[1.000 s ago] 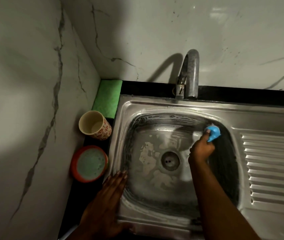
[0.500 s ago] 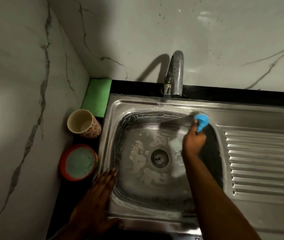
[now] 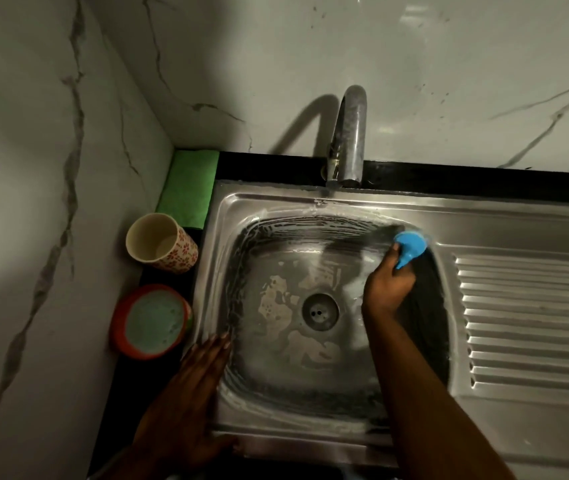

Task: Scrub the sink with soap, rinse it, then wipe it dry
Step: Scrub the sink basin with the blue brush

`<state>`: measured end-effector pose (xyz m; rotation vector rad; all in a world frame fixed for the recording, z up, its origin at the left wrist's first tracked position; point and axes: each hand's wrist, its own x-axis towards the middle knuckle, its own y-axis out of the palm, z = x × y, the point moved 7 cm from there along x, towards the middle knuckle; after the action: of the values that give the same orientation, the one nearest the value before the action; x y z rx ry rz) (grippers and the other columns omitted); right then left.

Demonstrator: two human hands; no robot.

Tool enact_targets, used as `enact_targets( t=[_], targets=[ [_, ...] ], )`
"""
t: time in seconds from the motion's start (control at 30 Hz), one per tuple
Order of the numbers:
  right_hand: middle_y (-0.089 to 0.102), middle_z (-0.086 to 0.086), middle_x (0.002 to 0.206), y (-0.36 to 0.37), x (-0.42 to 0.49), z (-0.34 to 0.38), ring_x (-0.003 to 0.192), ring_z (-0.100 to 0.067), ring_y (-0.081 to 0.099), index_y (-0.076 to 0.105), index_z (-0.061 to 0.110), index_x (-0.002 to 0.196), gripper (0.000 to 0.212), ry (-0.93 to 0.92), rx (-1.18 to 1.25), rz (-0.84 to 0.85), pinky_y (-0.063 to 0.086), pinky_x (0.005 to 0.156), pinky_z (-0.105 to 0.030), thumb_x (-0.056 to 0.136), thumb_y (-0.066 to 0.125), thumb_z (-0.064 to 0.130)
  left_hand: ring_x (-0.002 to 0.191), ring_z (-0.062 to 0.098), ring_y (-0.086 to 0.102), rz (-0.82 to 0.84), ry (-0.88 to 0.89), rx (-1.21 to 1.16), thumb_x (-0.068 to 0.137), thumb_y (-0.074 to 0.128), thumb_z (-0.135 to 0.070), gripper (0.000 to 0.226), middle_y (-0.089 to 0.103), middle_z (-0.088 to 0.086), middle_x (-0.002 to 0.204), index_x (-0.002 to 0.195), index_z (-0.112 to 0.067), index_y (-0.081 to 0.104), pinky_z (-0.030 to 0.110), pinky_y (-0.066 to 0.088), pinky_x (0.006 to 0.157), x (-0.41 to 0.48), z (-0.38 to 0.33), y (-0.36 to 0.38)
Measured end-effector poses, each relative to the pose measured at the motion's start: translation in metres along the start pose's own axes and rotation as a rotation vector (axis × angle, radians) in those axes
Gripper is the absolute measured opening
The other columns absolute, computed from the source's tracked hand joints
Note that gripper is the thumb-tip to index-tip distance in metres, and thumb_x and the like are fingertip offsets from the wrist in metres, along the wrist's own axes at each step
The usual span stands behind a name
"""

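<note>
Right hand (image 3: 385, 289), gripping a blue plastic scrubber (image 3: 409, 245), still scrubs a back corner of the soapy steel sink (image 3: 276, 199); left hand (image 3: 186, 410) flat, fingers (image 3: 219, 344) straight.

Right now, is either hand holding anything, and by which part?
The right hand grips the blue scrubber by its narrow lower end, round head against the sink. The left hand holds nothing; it lies flat on the rim.

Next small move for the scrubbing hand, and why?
Probably drag the blue scrubber, gripped by the right hand, forward from the back corner along the right wall of the sink: that wall looks dark and unstreaked, while back and left walls show soap streaks.
</note>
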<state>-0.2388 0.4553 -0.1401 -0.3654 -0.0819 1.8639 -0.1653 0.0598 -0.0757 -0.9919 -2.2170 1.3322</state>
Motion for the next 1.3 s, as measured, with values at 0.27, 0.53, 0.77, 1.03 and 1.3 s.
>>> enact_targets(
  t=[0.27,0.53,0.77,1.03,1.3],
  targets=[
    [0.062,0.016,0.074,-0.007,0.013,0.016,0.072,0.008,0.062,0.067,0.018,0.098,0.018,-0.036,0.005,-0.019,0.046,0.069,-0.017,0.102,0.059,0.034,0.156,0.039,0.028,0.015,0.005,0.025,0.087,0.052,-0.080,0.114,0.027,0.019,0.169,0.157,0.007,0.031,0.052,0.028,0.121,0.001,0.001,0.000],
    [0.070,0.003,0.075,-0.010,-0.001,-0.029,0.071,-0.013,0.068,0.066,0.020,0.082,0.032,0.184,-0.019,-0.024,0.050,0.065,-0.030,0.099,0.058,0.045,0.155,0.038,0.030,0.025,-0.007,0.026,0.086,0.051,-0.082,0.115,0.029,0.019,0.168,0.158,0.005,0.030,0.048,0.026,0.123,0.003,-0.002,-0.001],
    [0.063,0.022,0.076,-0.001,0.024,0.012,0.068,0.017,0.060,0.069,0.007,0.108,0.025,-0.063,0.085,-0.029,0.040,0.063,0.001,0.101,0.060,0.029,0.157,0.036,0.026,0.040,-0.012,0.021,0.083,0.057,-0.082,0.119,0.026,0.018,0.169,0.161,0.001,0.025,0.047,0.024,0.125,0.001,0.001,0.000],
    [0.066,-0.006,0.077,0.002,0.006,-0.037,0.079,-0.023,0.068,0.067,0.010,0.090,0.032,0.053,-0.091,0.045,0.044,0.067,-0.029,0.101,0.058,0.039,0.156,0.038,0.028,0.043,-0.017,0.011,0.083,0.056,-0.081,0.118,0.028,0.019,0.169,0.157,0.007,0.030,0.049,0.027,0.122,0.004,-0.001,-0.001],
    [0.068,-0.030,0.111,0.019,0.001,-0.073,0.104,-0.044,0.065,0.066,-0.007,0.118,0.052,0.349,-0.220,-0.010,0.042,0.076,-0.038,0.104,0.053,0.041,0.155,0.038,0.029,0.058,-0.040,0.025,0.085,0.052,-0.083,0.118,0.028,0.017,0.169,0.157,0.009,0.032,0.051,0.027,0.123,0.002,0.003,0.004]
  ],
)
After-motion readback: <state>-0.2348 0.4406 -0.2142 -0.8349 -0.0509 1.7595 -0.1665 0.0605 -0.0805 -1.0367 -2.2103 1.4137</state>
